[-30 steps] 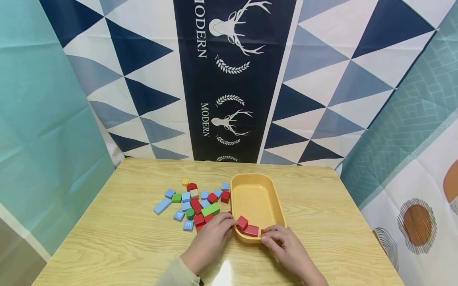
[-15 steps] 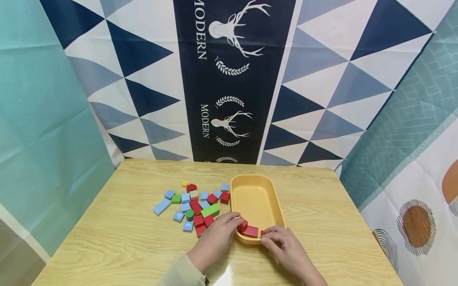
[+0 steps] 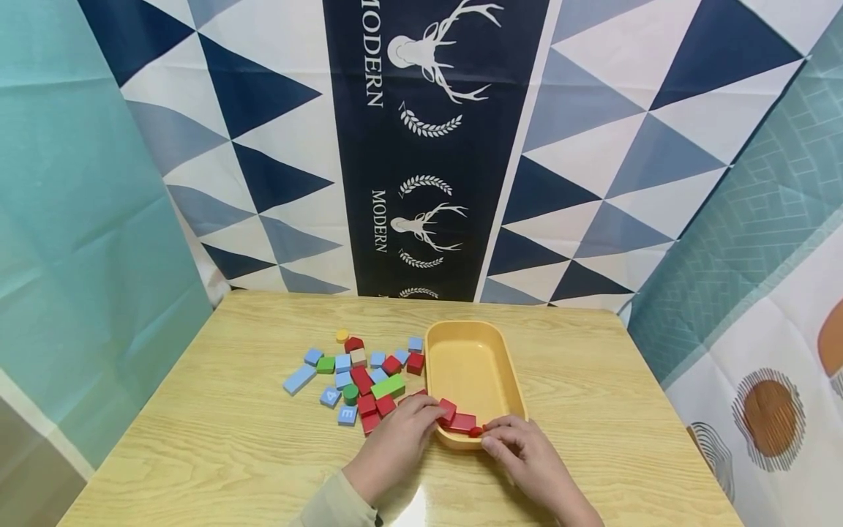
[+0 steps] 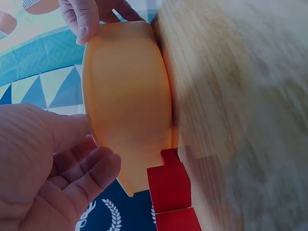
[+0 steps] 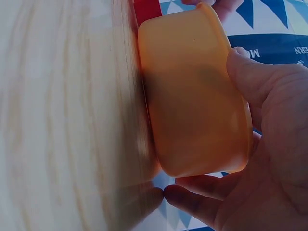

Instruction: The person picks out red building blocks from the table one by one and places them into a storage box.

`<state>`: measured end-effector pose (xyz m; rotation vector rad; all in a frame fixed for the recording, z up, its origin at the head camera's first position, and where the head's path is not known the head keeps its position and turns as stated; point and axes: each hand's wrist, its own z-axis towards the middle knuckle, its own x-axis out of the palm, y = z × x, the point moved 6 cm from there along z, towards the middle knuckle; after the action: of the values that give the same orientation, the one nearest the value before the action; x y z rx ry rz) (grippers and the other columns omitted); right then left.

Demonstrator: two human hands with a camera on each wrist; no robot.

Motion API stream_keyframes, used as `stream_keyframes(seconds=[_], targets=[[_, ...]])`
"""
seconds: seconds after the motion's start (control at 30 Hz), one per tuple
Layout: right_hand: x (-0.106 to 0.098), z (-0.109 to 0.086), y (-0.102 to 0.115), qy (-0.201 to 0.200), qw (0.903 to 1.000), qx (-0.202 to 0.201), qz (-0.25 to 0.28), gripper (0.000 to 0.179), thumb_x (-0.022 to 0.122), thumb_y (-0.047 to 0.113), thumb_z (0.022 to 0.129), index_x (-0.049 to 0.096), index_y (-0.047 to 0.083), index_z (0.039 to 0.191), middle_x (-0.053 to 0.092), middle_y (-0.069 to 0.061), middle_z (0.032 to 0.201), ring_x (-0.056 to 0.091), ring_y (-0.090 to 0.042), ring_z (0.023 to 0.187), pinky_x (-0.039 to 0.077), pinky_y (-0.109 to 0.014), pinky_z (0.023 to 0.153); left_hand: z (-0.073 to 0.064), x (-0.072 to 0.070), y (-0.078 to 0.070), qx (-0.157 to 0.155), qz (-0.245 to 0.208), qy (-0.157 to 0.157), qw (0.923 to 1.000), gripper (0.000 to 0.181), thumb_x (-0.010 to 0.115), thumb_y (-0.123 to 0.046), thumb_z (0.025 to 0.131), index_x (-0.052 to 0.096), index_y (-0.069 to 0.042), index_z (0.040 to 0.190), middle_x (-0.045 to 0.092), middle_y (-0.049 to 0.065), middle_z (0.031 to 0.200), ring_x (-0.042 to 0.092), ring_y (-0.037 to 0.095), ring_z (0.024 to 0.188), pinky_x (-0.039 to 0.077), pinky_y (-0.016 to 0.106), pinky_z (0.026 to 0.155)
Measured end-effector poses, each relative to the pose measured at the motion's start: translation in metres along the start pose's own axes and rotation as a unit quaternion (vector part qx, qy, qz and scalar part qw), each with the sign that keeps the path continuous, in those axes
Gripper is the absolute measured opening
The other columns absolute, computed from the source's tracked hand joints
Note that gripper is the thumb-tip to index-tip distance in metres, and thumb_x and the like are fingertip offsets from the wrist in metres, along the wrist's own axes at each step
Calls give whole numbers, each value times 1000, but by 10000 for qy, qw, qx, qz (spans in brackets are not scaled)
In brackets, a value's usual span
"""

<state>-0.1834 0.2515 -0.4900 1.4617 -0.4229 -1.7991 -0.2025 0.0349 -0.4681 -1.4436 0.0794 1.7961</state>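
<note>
The thumb and fingers of the right hand (image 3: 523, 455) grasp the orange tray (image 3: 464, 362) at its near right corner. The bent fingers of the left hand (image 3: 403, 441) reach over its near left rim by a red cube (image 3: 448, 410); whether they pinch it cannot be told. The left wrist view shows what the head view does not: red blocks (image 4: 171, 187) just beside the tray's outer wall. The right wrist view shows the right thumb on the rim. Along the tray's near end lie the cube, a flat red block (image 3: 462, 423) and a small red piece (image 3: 476, 432). Loose blocks (image 3: 361, 380) spread left of the tray; rightward, wooden tabletop (image 3: 579, 388) runs to its right edge.
</note>
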Motion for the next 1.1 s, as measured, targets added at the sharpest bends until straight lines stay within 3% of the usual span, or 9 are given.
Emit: stream_keyframes(seconds=[0.17, 0.33, 0.57, 0.83, 1.1], targets=[[0, 0, 0, 2, 10000, 34, -53, 18, 79, 24, 97, 79, 41, 89, 74, 18, 106, 68, -4, 101, 35, -85, 109, -3, 1, 2, -2, 70, -22, 10000, 26, 66, -18, 107, 74, -17, 132, 70, -2, 134, 67, 16, 127, 60, 36, 108], [0, 1, 0, 72, 9998, 168, -50, 18, 78, 26, 97, 79, 42, 89, 74, 16, 107, 69, -7, 103, 31, -87, 112, -7, 3, 4, -14, 209, 77, 9998, 28, 67, -22, 107, 72, -17, 134, 69, -2, 140, 65, 17, 131, 58, 38, 110], [-1, 1, 2, 11, 9999, 118, -77, 18, 79, 25, 97, 79, 41, 89, 74, 17, 106, 69, -7, 102, 33, -84, 112, -9, 1, 10, -417, 455, 195, 9979, 40, 70, -31, 105, 67, -14, 142, 66, 4, 148, 62, 23, 139, 55, 45, 115], [-2, 0, 2, -23, 10000, 58, -61, 18, 79, 24, 96, 79, 40, 88, 75, 15, 107, 69, -8, 103, 32, -85, 112, -8, 5, 19, -732, 696, 352, 9943, 61, 77, -34, 100, 56, -12, 152, 67, 5, 146, 65, 26, 134, 55, 47, 114], [-2, -1, 3, -64, 9999, -34, -126, 18, 79, 23, 97, 79, 39, 88, 74, 18, 106, 68, -7, 102, 38, -81, 110, -7, 14, 25, -987, 770, 778, 9891, 60, 76, -38, 100, 58, -9, 150, 65, 9, 149, 61, 29, 140, 50, 48, 121]])
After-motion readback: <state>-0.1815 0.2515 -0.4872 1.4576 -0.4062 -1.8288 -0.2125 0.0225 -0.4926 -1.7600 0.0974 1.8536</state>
